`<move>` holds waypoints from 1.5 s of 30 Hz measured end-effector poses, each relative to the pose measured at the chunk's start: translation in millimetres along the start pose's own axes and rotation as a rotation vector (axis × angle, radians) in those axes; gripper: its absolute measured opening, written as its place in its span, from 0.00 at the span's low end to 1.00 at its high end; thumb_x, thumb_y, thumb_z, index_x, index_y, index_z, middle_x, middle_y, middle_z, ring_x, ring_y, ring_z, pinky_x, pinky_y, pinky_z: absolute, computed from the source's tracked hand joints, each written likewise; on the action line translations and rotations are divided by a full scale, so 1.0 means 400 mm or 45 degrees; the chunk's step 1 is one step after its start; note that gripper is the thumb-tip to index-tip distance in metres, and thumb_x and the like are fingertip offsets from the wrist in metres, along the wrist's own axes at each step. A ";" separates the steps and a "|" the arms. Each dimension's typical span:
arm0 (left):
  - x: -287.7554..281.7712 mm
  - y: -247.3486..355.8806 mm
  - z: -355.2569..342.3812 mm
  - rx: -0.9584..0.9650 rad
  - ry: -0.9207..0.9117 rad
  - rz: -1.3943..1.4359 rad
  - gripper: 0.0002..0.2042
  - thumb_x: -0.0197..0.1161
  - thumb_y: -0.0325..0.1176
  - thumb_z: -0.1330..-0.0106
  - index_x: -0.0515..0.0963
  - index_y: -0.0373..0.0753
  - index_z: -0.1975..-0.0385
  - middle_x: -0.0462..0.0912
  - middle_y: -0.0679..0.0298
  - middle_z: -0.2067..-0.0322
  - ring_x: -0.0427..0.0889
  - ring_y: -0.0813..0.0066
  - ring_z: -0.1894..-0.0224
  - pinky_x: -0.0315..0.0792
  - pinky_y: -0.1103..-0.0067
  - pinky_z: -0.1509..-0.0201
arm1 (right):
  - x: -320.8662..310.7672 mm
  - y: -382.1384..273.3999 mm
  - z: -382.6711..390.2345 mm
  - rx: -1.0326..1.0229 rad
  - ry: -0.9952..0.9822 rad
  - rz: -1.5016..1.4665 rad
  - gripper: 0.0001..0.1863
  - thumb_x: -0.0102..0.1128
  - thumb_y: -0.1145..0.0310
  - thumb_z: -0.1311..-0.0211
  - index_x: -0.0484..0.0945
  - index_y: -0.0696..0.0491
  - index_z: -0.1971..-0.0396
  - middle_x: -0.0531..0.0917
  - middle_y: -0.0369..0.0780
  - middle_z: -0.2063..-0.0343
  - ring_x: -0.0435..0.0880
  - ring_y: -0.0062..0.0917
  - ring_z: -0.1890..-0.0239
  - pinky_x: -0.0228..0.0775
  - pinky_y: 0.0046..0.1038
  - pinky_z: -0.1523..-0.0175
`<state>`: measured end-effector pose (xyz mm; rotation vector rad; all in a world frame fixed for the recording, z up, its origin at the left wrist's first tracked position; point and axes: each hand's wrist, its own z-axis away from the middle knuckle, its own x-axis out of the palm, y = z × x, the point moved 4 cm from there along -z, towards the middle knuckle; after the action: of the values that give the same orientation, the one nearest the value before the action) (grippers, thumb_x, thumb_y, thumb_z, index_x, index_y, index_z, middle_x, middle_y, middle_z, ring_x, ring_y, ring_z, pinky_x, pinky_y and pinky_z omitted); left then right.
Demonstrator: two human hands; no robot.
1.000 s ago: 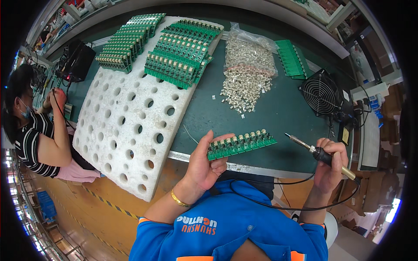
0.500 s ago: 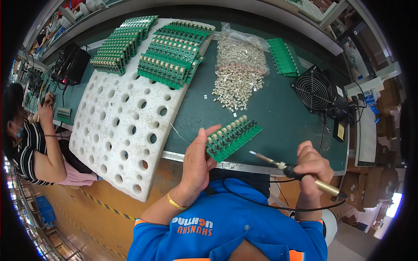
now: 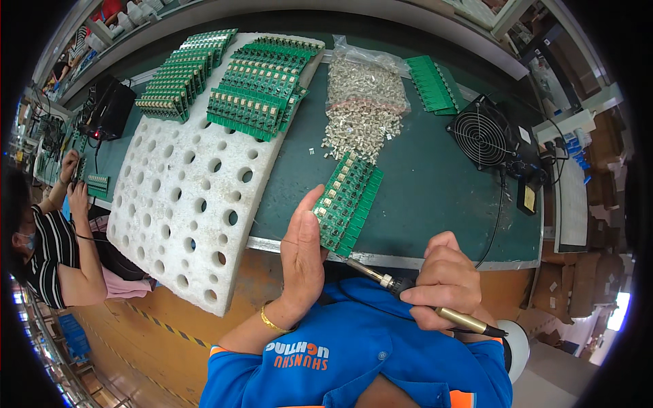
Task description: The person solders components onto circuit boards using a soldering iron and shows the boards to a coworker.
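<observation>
My left hand (image 3: 304,255) grips a green circuit board panel (image 3: 347,204) by its left edge, thumb along its side. The panel is tilted, with a row of pale connectors down its left part. In my right hand (image 3: 445,280) is a soldering iron (image 3: 381,277), held around its dark grip, its gold-coloured rear end sticking out to the right. The iron's tip lies close to the panel's lower corner; whether they touch I cannot tell. Just beyond the panel, a heap of small white connectors (image 3: 360,129) spills from a clear plastic bag (image 3: 371,68).
A white foam board (image 3: 204,183) with round holes carries stacked circuit panels (image 3: 255,88) at the left. More panels (image 3: 432,85) lie at the back right, beside a black fan (image 3: 481,136). At far left, a co-worker in a striped top (image 3: 58,245) sits near a black box (image 3: 109,105).
The panel in my left hand has turned more upright and shifted left. My right hand has brought the soldering iron leftward to the panel's lower corner.
</observation>
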<state>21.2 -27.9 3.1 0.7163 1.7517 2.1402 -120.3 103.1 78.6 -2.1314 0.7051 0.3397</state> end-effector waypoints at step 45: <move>-0.008 -0.033 -0.010 -0.198 0.067 0.254 0.27 0.38 0.50 0.26 0.64 0.33 0.40 0.71 0.73 0.78 0.56 0.90 0.82 0.50 0.87 0.80 | 0.005 0.019 -0.001 0.004 0.017 -0.028 0.12 0.66 0.62 0.47 0.80 0.53 0.67 0.73 0.33 0.86 0.68 0.25 0.83 0.59 0.30 0.69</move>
<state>20.3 -30.0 -10.8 0.8302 1.5746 2.4157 -123.0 98.4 73.1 -2.1386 0.6889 0.3129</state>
